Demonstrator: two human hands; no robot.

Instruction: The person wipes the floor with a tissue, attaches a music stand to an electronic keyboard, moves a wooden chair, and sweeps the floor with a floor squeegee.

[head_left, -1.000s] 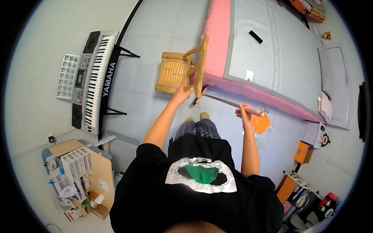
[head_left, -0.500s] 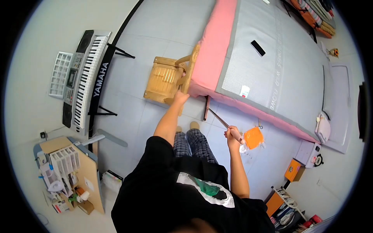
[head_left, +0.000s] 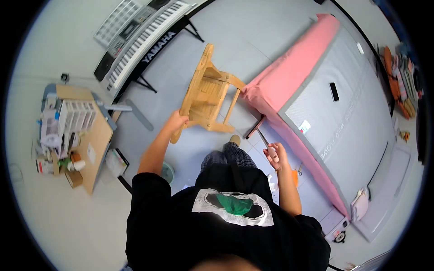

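My left hand (head_left: 177, 122) is closed around the end of a wooden chair's (head_left: 195, 86) backrest, and the chair stands tilted or turned on the floor in front of me. Closed on the pinkish grip of a long-handled broom (head_left: 264, 139), my right hand (head_left: 278, 158) is off to the right. The broom's narrow brown head (head_left: 254, 128) lies on the floor by the corner of the bed (head_left: 275, 86); its bristles cannot be made out. Below my right forearm an orange object (head_left: 294, 177) is partly hidden, with small pale scraps on the floor beside it.
A Yamaha keyboard (head_left: 147, 43) on a black stand is at the upper left. A desk (head_left: 97, 144) with a white rack and clutter stands left. A pale green bin (head_left: 167, 172) sits near my left arm. A phone (head_left: 334, 91) lies on the bed.
The chair has been pulled leftward, away from the bed, and turned, with my left hand still on it. My view has rotated. The broom head remains near the bed corner.
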